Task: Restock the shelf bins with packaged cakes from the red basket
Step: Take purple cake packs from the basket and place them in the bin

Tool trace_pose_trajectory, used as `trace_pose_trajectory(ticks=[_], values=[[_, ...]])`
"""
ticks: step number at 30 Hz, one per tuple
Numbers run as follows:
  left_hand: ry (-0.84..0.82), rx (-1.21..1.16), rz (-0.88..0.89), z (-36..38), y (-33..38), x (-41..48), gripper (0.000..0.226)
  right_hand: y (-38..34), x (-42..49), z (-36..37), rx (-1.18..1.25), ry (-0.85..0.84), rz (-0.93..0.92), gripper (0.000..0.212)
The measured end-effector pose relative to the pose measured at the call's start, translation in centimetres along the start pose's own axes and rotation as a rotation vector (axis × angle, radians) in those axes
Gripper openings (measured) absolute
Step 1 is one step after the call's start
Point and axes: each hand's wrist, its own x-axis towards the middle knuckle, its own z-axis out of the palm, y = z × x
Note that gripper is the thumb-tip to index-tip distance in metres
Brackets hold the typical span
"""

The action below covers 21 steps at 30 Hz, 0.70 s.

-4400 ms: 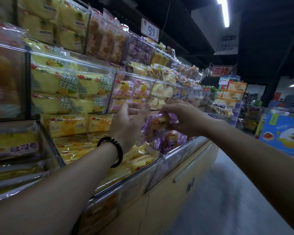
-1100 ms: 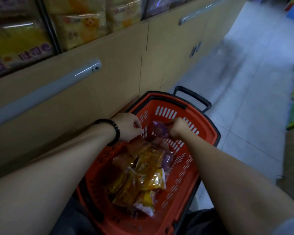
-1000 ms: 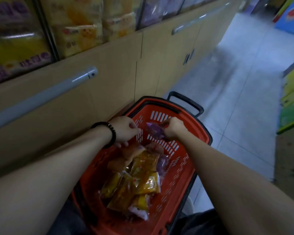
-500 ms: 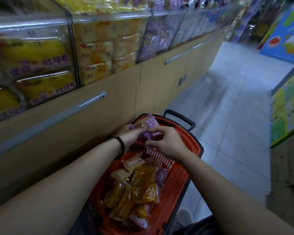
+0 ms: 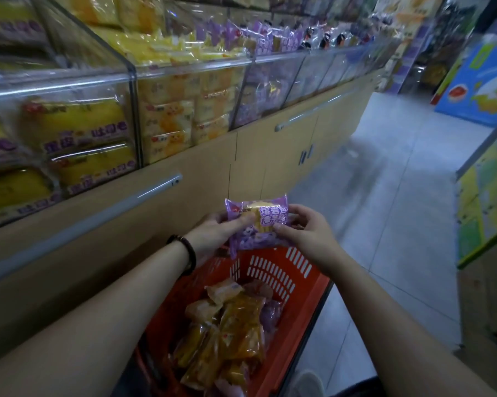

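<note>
I hold a purple-wrapped cake [image 5: 260, 222] up above the red basket [image 5: 301, 308], gripped from both sides. My left hand [image 5: 215, 232], with a black bead bracelet at the wrist, pinches its left edge. My right hand [image 5: 306, 232] pinches its right edge. Inside the basket lie several orange and yellow cake packets [image 5: 227, 333] and a purple one [image 5: 270, 315]. The clear shelf bins [image 5: 190, 70] run along the left at chest height; one holding purple packets [image 5: 258, 90] stands up and to the right of my hands.
Below the bins is a beige cabinet [image 5: 241, 164] with long grey handles [image 5: 155, 190]. The tiled aisle floor [image 5: 384, 196] stretches ahead on the right. A display stand [image 5: 487, 196] with yellow-green panels borders the right side, and a blue poster [image 5: 479, 84] stands farther back.
Both hands lifted the purple cake out of the basket and raised it higher. My view tilted up from the basket toward the shelf bins.
</note>
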Motion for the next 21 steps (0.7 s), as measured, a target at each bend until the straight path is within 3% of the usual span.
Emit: trace_pose_trajectory(ticks=[2, 5, 7, 11, 13, 17, 21], values=[[0.003, 0.059, 0.099, 0.1, 0.7, -0.5, 0.066, -1.2, 0.0, -0.1, 0.001, 0.084, -0.047, 0.036], [0.103, 0.214, 0.299, 0.4, 3.6, -1.3, 0.035, -4.2, 0.5, -0.5, -0.060, 0.131, -0.147, 0.037], [0.126, 0.346, 0.419, 0.6, 7.3, -2.2, 0.024, -7.3, 0.9, -1.1, -0.101, 0.146, -0.241, 0.047], [0.161, 0.646, 0.583, 1.3, 17.7, -4.6, 0.027, -15.5, 1.5, -3.3, -0.204, 0.154, -0.411, 0.084], [0.182, 0.809, 0.632, 1.4, 23.0, -5.8, 0.028, -19.5, 2.3, -4.4, -0.332, 0.167, -0.509, 0.091], [0.262, 0.986, 0.728, 1.1, 31.1, -6.1, 0.043, -25.9, 5.1, -5.8, -0.562, 0.261, -0.559, 0.067], [0.049, 0.949, 0.656, -0.3, 35.5, -4.8, 0.052, -30.0, 8.8, -7.2, -0.591, 0.292, -0.593, 0.041]])
